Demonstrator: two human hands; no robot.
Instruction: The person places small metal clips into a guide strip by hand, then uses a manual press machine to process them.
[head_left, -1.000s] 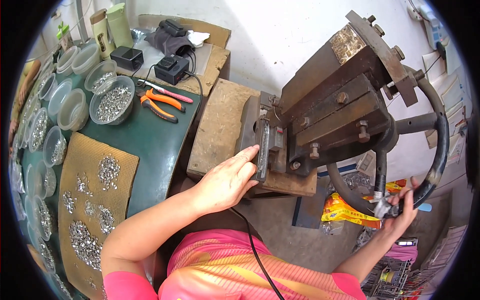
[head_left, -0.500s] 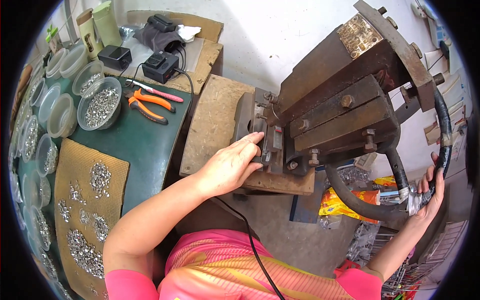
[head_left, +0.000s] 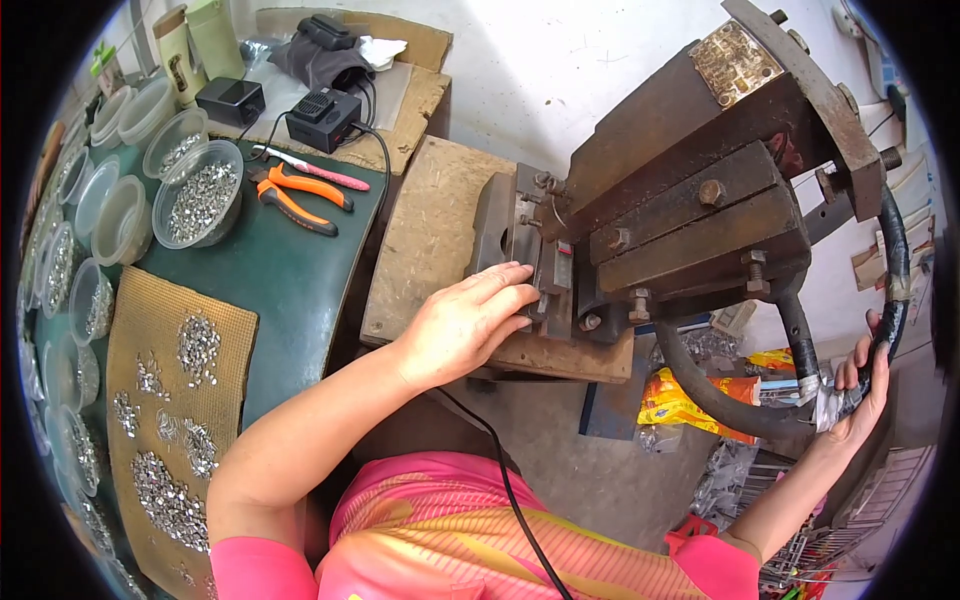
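Down at the near left, I see a tan, waffle-textured mat on the green desk, with small bright metal pieces heaped on it in loose, uneven piles. I judge the work well under way, since so many pieces lie there, though I cannot tell how many are left. A little farther out, the left hand lies over the tooling at the front of the press, its fingers extended and slightly bent on dark, straight-edged steel; whether they pinch anything beneath, I cannot tell. Over to the right, the right hand has its fingers curled round the rim of the wheel, a thick dark ring; I take the step at the press to be unfinished, as both hands are on it. Beyond them the press rises heavy and blocky, rust-brown, studded with hex bolts. Past the mat, round translucent plastic tubs crowd together, several holding more glittering bits. Farther still lie orange-handled pliers, then a black box with ribbed vents, before the white wall
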